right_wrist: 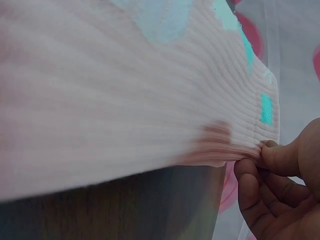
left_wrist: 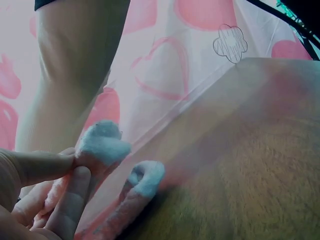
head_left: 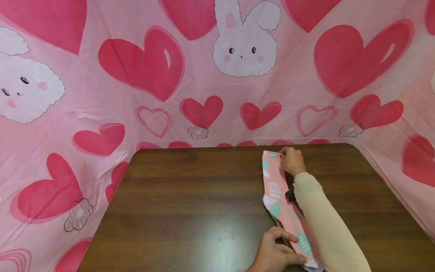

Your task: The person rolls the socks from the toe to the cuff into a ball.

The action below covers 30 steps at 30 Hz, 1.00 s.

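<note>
A pink sock [head_left: 272, 177] with mint and white patches lies stretched lengthwise over the right half of the table. Its ribbed cuff [right_wrist: 250, 120] is pinched at the edge between the thumb and index finger of my right hand [head_left: 293, 160]. Near the table's front, my left hand [head_left: 276, 251] pinches the sock close to its white toe [left_wrist: 105, 142]. A second white-tipped toe [left_wrist: 147, 177] shows beside and below it in the left wrist view, apparently from another sock underneath. Most of that lower sock is hidden.
The dark wood-grain table [head_left: 190, 189] has rounded far corners. Pink cloth [head_left: 204, 87] printed with hearts and rabbits hangs behind it and at both sides. A small black device [head_left: 290, 193] sits at my right wrist, beside the sock.
</note>
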Tool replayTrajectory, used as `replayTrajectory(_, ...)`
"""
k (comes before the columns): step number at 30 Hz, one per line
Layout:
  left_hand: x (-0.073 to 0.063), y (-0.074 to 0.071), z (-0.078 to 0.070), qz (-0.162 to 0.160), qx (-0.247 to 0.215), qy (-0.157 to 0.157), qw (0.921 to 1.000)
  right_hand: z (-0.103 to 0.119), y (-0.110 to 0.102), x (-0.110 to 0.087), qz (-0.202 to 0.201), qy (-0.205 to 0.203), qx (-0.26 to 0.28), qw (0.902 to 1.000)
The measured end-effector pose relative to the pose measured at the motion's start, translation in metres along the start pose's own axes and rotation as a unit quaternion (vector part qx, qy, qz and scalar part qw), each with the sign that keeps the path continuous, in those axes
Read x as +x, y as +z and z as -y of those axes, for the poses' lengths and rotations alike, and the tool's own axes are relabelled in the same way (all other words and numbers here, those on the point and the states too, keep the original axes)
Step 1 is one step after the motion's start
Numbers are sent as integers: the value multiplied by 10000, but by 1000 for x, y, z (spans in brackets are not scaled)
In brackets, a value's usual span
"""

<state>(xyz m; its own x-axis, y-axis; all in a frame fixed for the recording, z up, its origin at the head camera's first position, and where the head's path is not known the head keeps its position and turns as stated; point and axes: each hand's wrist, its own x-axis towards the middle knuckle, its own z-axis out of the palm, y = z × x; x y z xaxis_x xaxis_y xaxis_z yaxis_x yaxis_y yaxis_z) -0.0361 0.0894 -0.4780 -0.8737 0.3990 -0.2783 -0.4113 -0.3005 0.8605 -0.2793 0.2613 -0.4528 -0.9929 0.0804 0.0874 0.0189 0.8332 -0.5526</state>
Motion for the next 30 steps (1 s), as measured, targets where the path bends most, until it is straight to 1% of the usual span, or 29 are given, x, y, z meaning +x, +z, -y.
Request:
replayTrajectory(2, 0, 2, 0, -109, -46, -77, 9999, 0, 1, 2, 32, 3, -45, 10000)
replayTrajectory(6, 0, 6, 3, -273, -200, -115, 9994, -1, 4, 5, 135, 71, -91, 9998)
replayTrajectory(9, 0, 7, 7, -247, -326, -40, 9992, -2, 5, 6, 167, 134, -119, 9997)
replayTrajectory(11, 0, 6, 9, -247, -304, -41, 9992, -2, 5, 6, 181, 188, -140, 9996)
replayTrajectory(14, 0, 4, 12, -271, -135, -46, 9995, -2, 6, 5, 210, 264, -182, 9993)
replayTrajectory(18, 1, 2, 14, -356, 216, -53, 9991, -2, 7, 6, 235, 346, -171, 9990)
replayTrajectory(25, 3, 4, 17, -555, 667, -177, 9961, -5, 12, 8, 194, 416, -189, 9988)
replayTrajectory(28, 4, 4, 19, -587, 861, -107, 9945, -7, 15, 8, 114, 436, -190, 9988)
replayTrajectory(30, 3, 3, 20, -531, 987, -23, 9937, -8, 17, 8, 63, 454, -180, 9988)
